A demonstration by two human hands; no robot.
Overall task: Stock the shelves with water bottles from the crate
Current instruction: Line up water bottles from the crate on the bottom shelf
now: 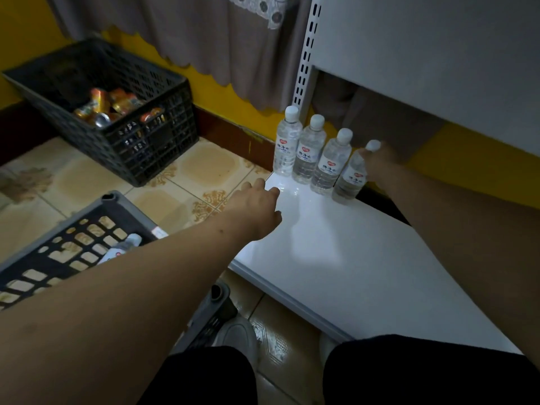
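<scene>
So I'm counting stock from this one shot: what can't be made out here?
Head view only:
- Grey crate: the left forearm covers its inside; one bottle shows, count unknown.
- Fourth bottle: the right hand hides its far side and the fingers' hold.
- Black crate: cans overlap, walls hide the rest.
- Bottle labels: print too small.

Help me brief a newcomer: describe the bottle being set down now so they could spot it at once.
On the low white metal shelf, four clear plastic water bottles with white caps stand in a back row. It is the right-end bottle, the only one gripped near its cap by the right hand.
</scene>
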